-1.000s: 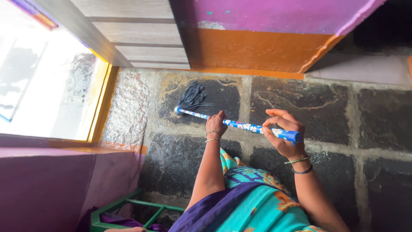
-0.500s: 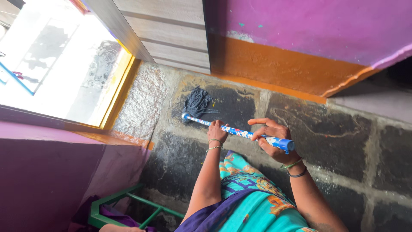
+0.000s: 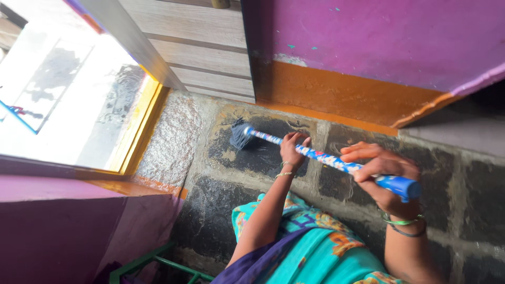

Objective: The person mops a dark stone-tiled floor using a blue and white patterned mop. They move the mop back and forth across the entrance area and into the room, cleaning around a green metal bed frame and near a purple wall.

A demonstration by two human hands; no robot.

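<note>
I hold the mop (image 3: pixel 315 153) in both hands. My left hand (image 3: pixel 292 148) is wrapped tight around the middle of the stick. My right hand (image 3: pixel 383 176) grips the blue end. The dark mop head (image 3: pixel 240 135) sits on the wet stone floor (image 3: pixel 231 194), close to the orange wall (image 3: pixel 336 94). I think the floor looks slippery. The mop head could bump the wall if I push too far.

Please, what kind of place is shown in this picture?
Probably the entrance of a house, just inside an open doorway. The floor is dark stone slabs, the wall is painted purple over an orange band, and both hands hold a mop.
</note>
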